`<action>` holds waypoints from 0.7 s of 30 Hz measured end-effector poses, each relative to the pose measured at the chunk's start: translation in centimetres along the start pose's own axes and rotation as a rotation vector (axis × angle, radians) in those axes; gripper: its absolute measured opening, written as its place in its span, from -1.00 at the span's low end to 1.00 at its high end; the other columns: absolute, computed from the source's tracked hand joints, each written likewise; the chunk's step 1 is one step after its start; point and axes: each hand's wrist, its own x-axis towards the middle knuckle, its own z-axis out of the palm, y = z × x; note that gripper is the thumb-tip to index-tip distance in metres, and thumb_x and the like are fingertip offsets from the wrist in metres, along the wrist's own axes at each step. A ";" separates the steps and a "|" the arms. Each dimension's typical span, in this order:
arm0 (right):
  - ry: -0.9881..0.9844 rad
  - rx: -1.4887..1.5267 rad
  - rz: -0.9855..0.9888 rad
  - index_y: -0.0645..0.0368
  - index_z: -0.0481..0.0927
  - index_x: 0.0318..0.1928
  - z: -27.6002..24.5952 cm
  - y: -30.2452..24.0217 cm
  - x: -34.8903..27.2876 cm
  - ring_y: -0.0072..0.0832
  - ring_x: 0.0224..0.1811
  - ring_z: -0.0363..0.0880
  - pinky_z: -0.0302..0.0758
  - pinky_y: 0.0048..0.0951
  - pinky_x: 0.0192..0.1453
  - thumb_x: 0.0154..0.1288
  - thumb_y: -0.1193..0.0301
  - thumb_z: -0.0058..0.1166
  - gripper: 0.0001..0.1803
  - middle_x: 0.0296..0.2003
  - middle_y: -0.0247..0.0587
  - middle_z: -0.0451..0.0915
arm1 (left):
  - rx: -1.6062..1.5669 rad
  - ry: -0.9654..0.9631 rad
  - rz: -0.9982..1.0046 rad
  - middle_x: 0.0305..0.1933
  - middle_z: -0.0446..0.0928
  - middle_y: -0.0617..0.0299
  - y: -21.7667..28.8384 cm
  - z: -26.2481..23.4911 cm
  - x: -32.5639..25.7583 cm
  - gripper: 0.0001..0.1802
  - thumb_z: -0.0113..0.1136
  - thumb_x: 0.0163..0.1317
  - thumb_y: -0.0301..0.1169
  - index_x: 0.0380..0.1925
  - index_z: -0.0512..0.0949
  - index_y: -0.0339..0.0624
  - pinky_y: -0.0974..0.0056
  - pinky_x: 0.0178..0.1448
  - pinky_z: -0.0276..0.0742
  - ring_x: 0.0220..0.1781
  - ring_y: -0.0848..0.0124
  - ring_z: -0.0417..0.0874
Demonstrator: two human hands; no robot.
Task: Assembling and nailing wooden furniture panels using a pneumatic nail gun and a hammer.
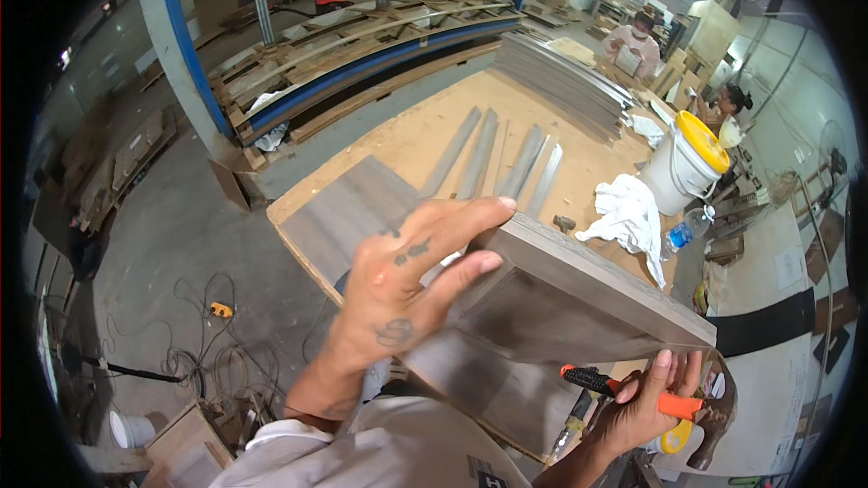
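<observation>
Holding grey wooden panel (579, 298) tilted over near edge of workbench (425, 140). Left hand (402, 285) flat on panel's left end, fingers spread, thumb over top edge. Right hand (646, 402) under panel's near right corner, fingers curled round orange-handled tool (624, 390). White rag (628, 212), yellow-lidded white bucket (687, 163) far right. Grey strips (497, 163) beyond panel.

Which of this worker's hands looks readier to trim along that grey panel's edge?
Probably the right hand: it grips the orange-handled tool just beneath the grey panel. The left hand lies spread across the panel, steadying it.
</observation>
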 end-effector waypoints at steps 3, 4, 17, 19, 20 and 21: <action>-0.048 -0.017 -0.004 0.41 0.28 0.28 0.2 -0.3 0.4 -0.76 -0.72 0.20 0.21 -0.71 -0.69 0.37 0.54 0.08 -0.48 -0.10 0.02 0.53 | 0.142 -0.041 0.113 -0.09 0.66 0.16 -0.3 -0.9 0.9 -0.57 0.33 0.12 -0.51 0.04 0.60 -0.06 0.25 -0.28 0.64 -0.21 0.21 0.71; -0.063 -0.039 -0.007 0.41 0.30 0.27 0.2 -0.3 0.5 -0.76 -0.72 0.20 0.20 -0.71 -0.69 0.37 0.54 0.08 -0.49 -0.09 0.03 0.53 | 0.180 -0.067 0.167 -0.11 0.66 0.16 -0.5 -1.0 1.1 -0.58 0.33 0.12 -0.51 0.03 0.61 -0.05 0.27 -0.31 0.63 -0.24 0.23 0.71; -0.031 -0.074 -0.019 0.38 0.32 0.28 0.5 0.4 1.2 -0.76 -0.73 0.13 0.14 -0.68 -0.66 0.38 0.45 0.13 -0.46 -0.28 -0.17 0.51 | 0.171 -0.068 0.259 -0.13 0.65 0.14 -1.3 -0.7 2.3 -0.59 0.34 0.12 -0.51 0.02 0.60 -0.06 0.25 -0.31 0.62 -0.26 0.21 0.70; -0.035 -0.093 -0.032 0.38 0.35 0.26 0.7 0.2 1.3 -0.76 -0.75 0.12 0.13 -0.68 -0.68 0.39 0.44 0.11 -0.50 -0.33 -0.23 0.51 | 0.158 -0.132 0.205 -0.12 0.64 0.12 -1.3 -0.8 2.4 -0.57 0.33 0.13 -0.50 0.05 0.58 -0.07 0.23 -0.26 0.62 -0.23 0.17 0.69; -0.035 -0.095 -0.034 0.38 0.35 0.26 0.7 0.1 1.4 -0.76 -0.75 0.12 0.13 -0.68 -0.68 0.39 0.44 0.11 -0.50 -0.33 -0.23 0.51 | 0.155 -0.131 0.205 -0.12 0.64 0.12 -1.3 -0.9 2.5 -0.57 0.33 0.13 -0.50 0.05 0.58 -0.07 0.23 -0.26 0.62 -0.23 0.17 0.69; -0.028 -0.158 0.001 0.36 0.37 0.25 0.5 -0.2 1.7 -0.77 -0.71 0.15 0.16 -0.67 -0.65 0.39 0.41 0.12 -0.50 -0.31 -0.24 0.51 | 0.117 -0.135 0.177 -0.13 0.64 0.11 -1.5 -1.0 2.7 -0.54 0.34 0.13 -0.50 0.08 0.56 -0.08 0.22 -0.25 0.61 -0.23 0.19 0.69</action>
